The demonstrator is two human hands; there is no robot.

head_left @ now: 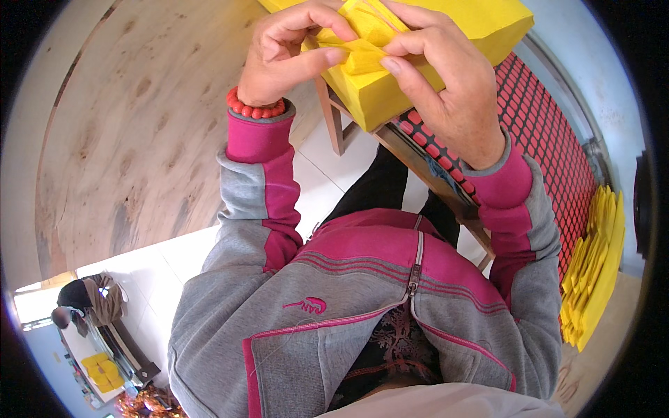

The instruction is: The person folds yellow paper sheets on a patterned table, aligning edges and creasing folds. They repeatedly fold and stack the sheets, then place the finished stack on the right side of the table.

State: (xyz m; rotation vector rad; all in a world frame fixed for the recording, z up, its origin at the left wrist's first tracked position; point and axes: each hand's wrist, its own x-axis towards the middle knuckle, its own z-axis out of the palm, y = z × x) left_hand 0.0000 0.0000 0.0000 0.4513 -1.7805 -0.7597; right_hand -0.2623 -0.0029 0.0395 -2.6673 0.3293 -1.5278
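Close to the top of the view, a folded piece of yellow paper-like sheet (367, 56) is pinched between both hands. My left hand (279, 63) closes its thumb and fingers on the left side of the fold. On the right side, my right hand (451, 76) grips the sheet with thumb and forefinger; its other fingers are partly hidden. Right behind and under the folded piece is a large yellow block-shaped thing (376, 104) with flat sides and sharp corners. Whether the folded piece is part of that block, I cannot tell.
A wooden board (139, 132) fills the left. At right runs a bench with a red-and-black patterned cover (540, 118); a stack of flat yellow pieces (592, 272) stands beside it. Another person (97, 303) is at lower left, near yellow bundles (102, 373) on a table.
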